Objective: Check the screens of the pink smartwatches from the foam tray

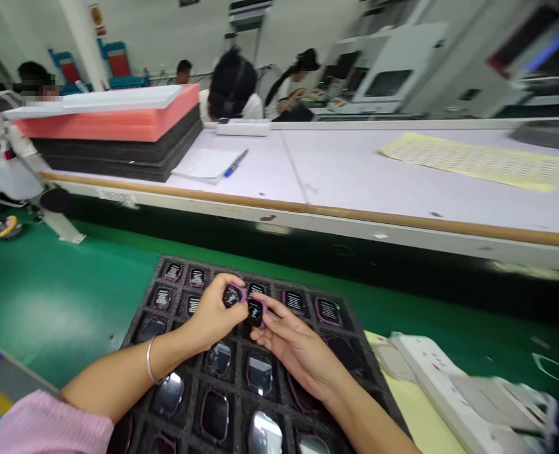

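My left hand (219, 313) is closed on a smartwatch (232, 295) with a dark lit face and a purple case. A second smartwatch (255, 312) of the same look sits between the fingers of my right hand (291, 340). The two watches are side by side, close together. Beneath both hands lies a black foam tray (192, 369) divided into square pockets. Many pockets hold watch cases: those in the far rows show lit white text, such as the watch (328, 311) at the far right, while nearer ones have dark, reflective screens.
A white power strip (443, 384) lies right of the tray on yellow paper (414, 403). Beyond the green mat (94, 277) rises a shelf (346, 170) with stacked foam sheets (118, 126), paper, a blue pen (236, 164) and a yellow label sheet (473, 161). Other people sit behind it.
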Motion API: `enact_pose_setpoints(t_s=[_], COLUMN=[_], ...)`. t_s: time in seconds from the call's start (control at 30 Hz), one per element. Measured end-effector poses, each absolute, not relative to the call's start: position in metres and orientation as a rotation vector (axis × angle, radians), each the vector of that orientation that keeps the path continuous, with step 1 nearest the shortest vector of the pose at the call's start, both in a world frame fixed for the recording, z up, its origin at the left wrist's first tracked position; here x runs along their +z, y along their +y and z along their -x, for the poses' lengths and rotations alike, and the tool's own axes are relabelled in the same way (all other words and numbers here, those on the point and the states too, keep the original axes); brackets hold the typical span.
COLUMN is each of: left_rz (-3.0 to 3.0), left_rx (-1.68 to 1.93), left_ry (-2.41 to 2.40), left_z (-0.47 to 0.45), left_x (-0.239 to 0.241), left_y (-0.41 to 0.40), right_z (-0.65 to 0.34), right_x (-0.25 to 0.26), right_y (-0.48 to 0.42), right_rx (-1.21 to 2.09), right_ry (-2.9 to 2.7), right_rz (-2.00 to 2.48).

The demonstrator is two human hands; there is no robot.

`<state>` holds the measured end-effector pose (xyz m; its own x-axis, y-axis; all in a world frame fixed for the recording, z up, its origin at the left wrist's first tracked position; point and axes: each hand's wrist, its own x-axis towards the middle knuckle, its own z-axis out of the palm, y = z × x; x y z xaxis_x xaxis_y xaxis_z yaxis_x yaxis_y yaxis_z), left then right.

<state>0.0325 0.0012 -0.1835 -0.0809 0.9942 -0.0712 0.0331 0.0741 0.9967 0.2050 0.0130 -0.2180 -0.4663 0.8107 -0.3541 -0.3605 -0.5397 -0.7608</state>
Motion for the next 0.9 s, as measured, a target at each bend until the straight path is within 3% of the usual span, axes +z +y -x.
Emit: enact_pose_setpoints(t_s=[0.27, 0.9], left_rz=[-0.943, -1.160], left_rx=[1.181, 1.106], left_ry=[1.261, 1.298], left_z=[-0.0336, -0.0325], left_x=[-0.1838, -0.1921], left_y=[-0.0032, -0.0053], right_z=[-0.2039, -0.2018], right_x=[-0.2155, -0.2102], right_y=[0.0099, 0.0118], right_rx=[2.037, 2.072], right_ry=[-0.860, -0.774], right_rz=[1.054, 1.060])
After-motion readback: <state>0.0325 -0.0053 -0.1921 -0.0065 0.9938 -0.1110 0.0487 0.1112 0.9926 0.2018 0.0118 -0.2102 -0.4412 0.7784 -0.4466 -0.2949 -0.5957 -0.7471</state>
